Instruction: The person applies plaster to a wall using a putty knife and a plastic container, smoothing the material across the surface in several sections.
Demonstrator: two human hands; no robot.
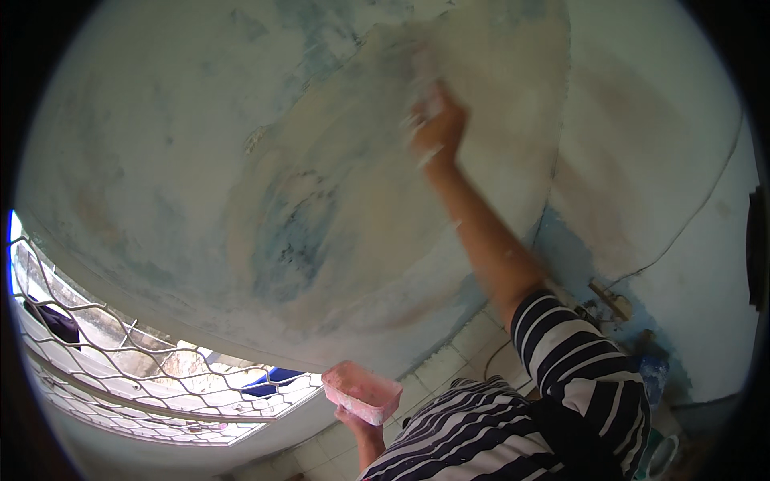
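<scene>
My right hand [441, 132], blurred by motion, is raised against the patchy plastered wall [345, 144]. It grips a putty knife [425, 72], whose smeared outline lies close to the wall surface. White smudges of paste mark the fingers and wrist. Low in front of me, my left hand [358, 421] holds a pink rectangular plastic tub [377, 402] from below and the side. Beige-pink filler paste lines the inside of the tub, and white residue coats its outer wall. A bluish patch [293, 240] shows through the pale filler on the wall.
At lower left is a window with a wavy metal grille [144, 361]. A second wall [666, 160] meets the first at right, with a cable [706, 216] running down to a small fitting [613, 301]. Pale floor tiles [473, 337] lie below; a bucket [662, 457] stands at lower right.
</scene>
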